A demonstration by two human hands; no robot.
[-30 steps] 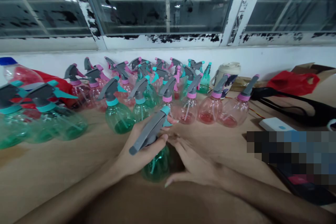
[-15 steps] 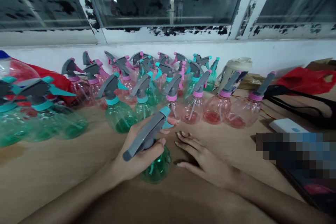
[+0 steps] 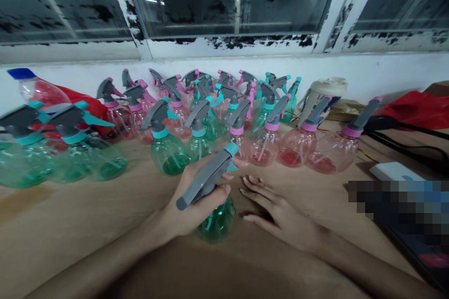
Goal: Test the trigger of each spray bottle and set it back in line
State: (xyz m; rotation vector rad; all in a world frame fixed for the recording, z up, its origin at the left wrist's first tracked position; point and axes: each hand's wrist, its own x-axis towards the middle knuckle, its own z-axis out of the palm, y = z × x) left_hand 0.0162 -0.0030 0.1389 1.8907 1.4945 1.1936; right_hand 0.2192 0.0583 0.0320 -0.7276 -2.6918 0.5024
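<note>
My left hand (image 3: 196,201) is wrapped round the neck of a green spray bottle (image 3: 217,224), below its grey trigger head with a teal nozzle. The bottle stands on the wooden table (image 3: 115,224), and its collar is hidden by my fingers. To the right, my right hand (image 3: 277,210) lies on the table with its fingers stretched out, apart from the bottle and holding nothing. Just beyond the hands stand another green spray bottle (image 3: 170,154) and a pink spray bottle (image 3: 261,149).
Several more spray bottles crowd the back, with teal-collared green bottles (image 3: 75,161) at the left. A paper cup (image 3: 321,96), red bag (image 3: 417,107), black straps (image 3: 403,133) and white box (image 3: 396,171) lie right. A blue-capped bottle (image 3: 42,91) stands far left, below windows.
The whole view has shifted slightly, so everything sits a little further right. My left hand keeps its hold on the green spray bottle; my right hand still rests flat.
</note>
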